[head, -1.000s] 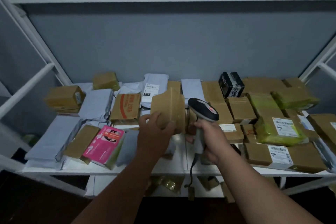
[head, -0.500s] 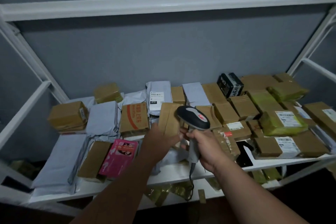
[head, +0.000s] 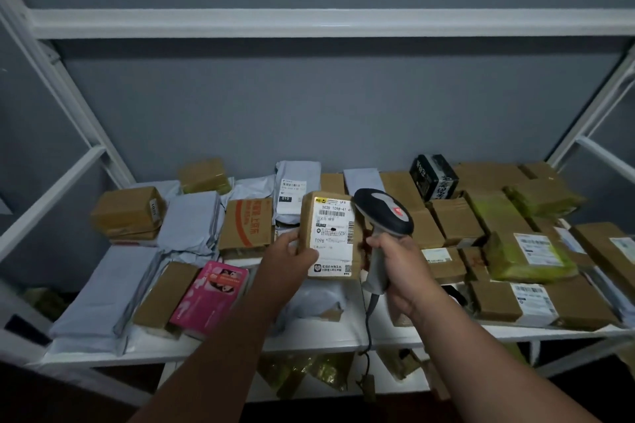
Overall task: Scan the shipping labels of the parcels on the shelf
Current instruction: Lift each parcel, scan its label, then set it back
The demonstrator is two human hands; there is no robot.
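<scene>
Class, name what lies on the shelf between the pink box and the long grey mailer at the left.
In the head view, a brown cardboard parcel lies between the pink box and the grey mailer.

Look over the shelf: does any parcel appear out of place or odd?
Yes. A glossy black box with white lettering stands tilted on one edge at the back, unlike the flat brown cardboard parcels around it.

Stood against a plain grey-blue wall (head: pixel 309 106) at twelve o'clock; framed by white metal shelving (head: pixel 206 22), diagonal braces at ten and two o'clock; dimly lit, darkest at seven.
</scene>
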